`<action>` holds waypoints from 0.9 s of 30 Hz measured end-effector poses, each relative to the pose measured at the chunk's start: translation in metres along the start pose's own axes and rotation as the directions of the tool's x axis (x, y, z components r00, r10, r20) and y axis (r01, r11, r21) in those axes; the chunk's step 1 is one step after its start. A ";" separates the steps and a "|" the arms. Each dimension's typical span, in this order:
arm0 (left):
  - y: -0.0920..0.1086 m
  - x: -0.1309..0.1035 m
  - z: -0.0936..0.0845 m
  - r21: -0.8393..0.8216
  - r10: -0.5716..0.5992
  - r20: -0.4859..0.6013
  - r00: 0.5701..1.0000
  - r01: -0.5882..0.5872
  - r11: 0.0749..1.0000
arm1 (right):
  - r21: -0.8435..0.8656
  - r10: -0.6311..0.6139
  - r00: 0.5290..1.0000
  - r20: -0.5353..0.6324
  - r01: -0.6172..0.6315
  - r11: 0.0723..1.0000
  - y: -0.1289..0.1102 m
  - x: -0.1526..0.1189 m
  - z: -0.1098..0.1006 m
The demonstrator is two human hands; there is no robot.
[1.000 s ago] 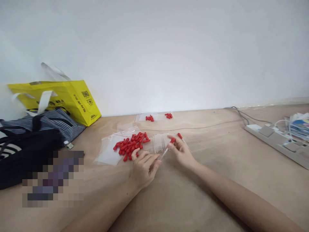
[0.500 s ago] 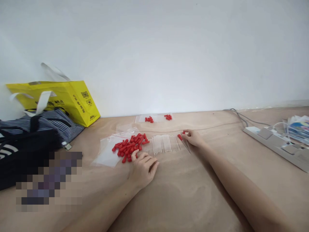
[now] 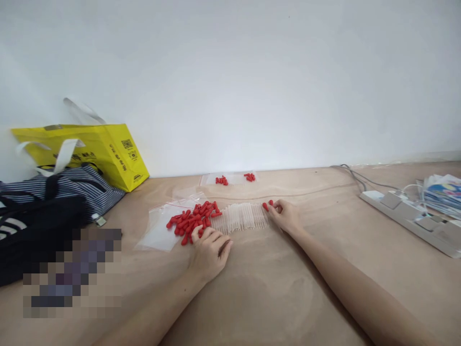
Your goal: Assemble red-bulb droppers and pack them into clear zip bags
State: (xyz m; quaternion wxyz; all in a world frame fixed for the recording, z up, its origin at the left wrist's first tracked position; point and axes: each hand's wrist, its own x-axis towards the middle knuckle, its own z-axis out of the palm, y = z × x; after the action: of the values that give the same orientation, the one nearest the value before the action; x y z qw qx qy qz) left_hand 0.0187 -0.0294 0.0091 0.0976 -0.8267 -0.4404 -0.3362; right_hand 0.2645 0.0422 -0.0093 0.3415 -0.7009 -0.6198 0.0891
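A pile of red rubber dropper bulbs (image 3: 189, 222) lies left of centre, partly on a clear plastic bag (image 3: 155, 233). Beside it, a row of thin clear dropper tubes (image 3: 243, 216) is laid out side by side. My left hand (image 3: 209, 252) rests on the table at the pile's near edge, fingers loosely bent and apart, the index finger by the bulbs. At the right end of the row my right hand (image 3: 286, 216) is pinched at a red bulb (image 3: 271, 203). Another red bulb (image 3: 265, 206) sits just left of its fingertips. Whether a tube is in these fingers is hidden.
Near the wall lies another clear bag (image 3: 236, 179) with two small groups of red bulbs. A yellow bag (image 3: 118, 154) and a striped bag (image 3: 104, 192) stand at left. At right are a power strip (image 3: 406, 221), cables and a stack of papers (image 3: 442, 192).
My right hand has shifted slightly left and down, its fingers turning; the thin tube seen below them before no longer shows. My left hand stays almost in place.
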 end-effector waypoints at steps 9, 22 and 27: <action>-0.020 0.003 -0.003 0.144 -0.114 -0.025 0.993 0.116 0.983 | -0.314 0.024 0.993 0.114 0.013 0.949 -0.030 -0.015 0.001; -0.063 0.047 0.012 0.303 -0.121 0.087 0.989 0.089 0.949 | -0.372 0.052 0.988 0.144 0.005 0.928 -0.038 -0.006 0.004; -0.065 0.052 0.015 0.280 -0.125 0.094 0.988 0.094 0.955 | -0.352 0.033 0.990 0.138 0.018 0.936 -0.039 -0.008 0.005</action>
State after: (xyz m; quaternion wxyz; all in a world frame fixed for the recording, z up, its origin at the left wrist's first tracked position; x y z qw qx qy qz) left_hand -0.0064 0.0504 0.0222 0.1680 -0.7968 -0.5328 -0.2303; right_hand 0.2292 0.0366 0.0076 0.1652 -0.7451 -0.6456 0.0275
